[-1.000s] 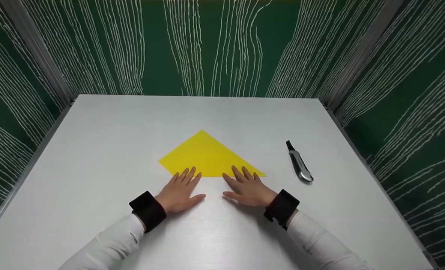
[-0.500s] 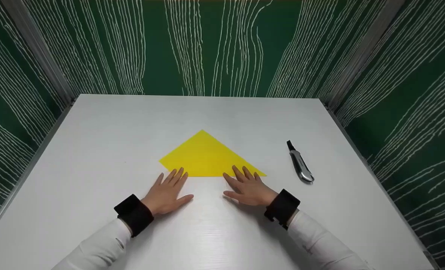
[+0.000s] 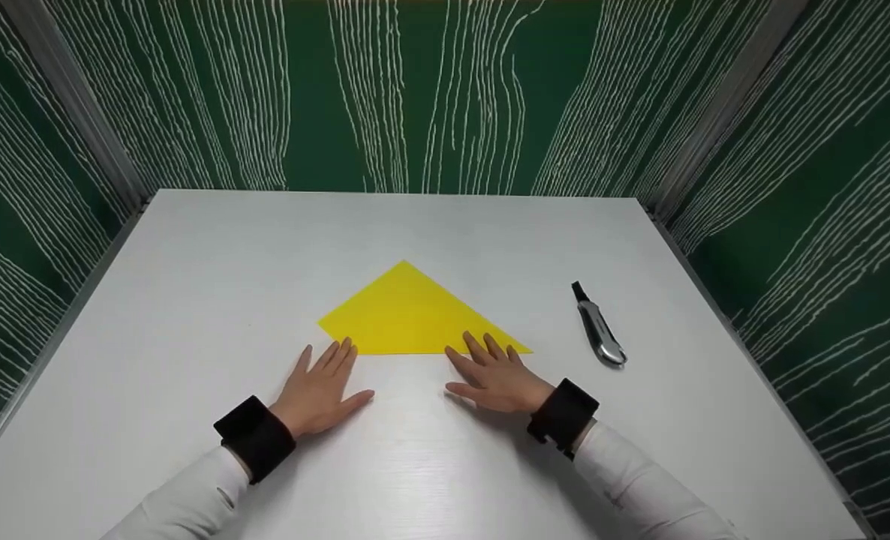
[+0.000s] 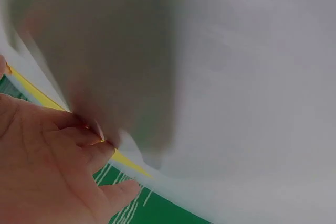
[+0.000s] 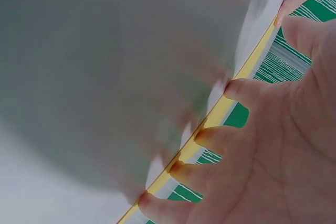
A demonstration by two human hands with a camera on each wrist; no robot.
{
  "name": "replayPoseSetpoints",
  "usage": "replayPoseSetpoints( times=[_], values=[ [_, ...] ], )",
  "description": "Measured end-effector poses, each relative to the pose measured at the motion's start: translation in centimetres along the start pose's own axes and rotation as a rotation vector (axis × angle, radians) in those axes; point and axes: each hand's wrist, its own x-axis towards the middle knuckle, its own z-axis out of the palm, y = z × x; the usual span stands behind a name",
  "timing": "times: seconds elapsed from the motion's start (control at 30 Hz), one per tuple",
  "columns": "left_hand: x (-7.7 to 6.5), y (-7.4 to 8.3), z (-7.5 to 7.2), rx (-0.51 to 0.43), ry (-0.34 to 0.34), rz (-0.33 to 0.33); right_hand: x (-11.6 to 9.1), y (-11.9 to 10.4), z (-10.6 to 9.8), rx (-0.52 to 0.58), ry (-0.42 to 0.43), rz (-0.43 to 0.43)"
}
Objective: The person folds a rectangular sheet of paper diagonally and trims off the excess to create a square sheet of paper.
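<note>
A yellow sheet of paper [image 3: 407, 311], folded with a straight near edge and a point at the far side, lies flat on the white table. My left hand [image 3: 317, 390] is spread, its fingertips right at the near edge by the sheet's left corner. My right hand [image 3: 497, 375] rests with straight, spread fingers over the near edge toward the right corner. In the right wrist view the fingertips of the right hand [image 5: 262, 129] touch the yellow paper [image 5: 215, 116], seen as a thin strip. The left wrist view shows the left hand [image 4: 52, 161] along the same strip.
A utility knife [image 3: 599, 326] with a grey and black handle lies on the white table [image 3: 227, 255], right of the paper. Green panels [image 3: 445, 97] with wavy white lines stand behind and at both sides.
My left hand has slid leftward along the paper's near edge, from near its middle to its left corner. The right hand, the paper and the knife have stayed in place.
</note>
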Motion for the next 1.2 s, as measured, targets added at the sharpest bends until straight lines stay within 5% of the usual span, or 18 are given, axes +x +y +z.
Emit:
replayPoseSetpoints(
  times=[0.3, 0.57, 0.9, 1.2],
  values=[
    [-0.1, 1.3, -0.8, 0.015, 0.039, 0.0, 0.0, 0.3, 0.2, -0.008, -0.002, -0.004],
    [0.5, 2.9, 0.2, 0.062, 0.08, -0.001, 0.3, 0.1, 0.0, -0.03, -0.005, 0.007],
    [2.7, 5.8, 0.4, 0.133, -0.032, 0.019, 0.4, 0.2, 0.0, -0.043, 0.0, 0.015],
    [4.0, 6.0, -0.6, 0.146, -0.058, -0.005, 0.7, -0.5, -0.7, -0.094, 0.023, 0.028]
  ],
)
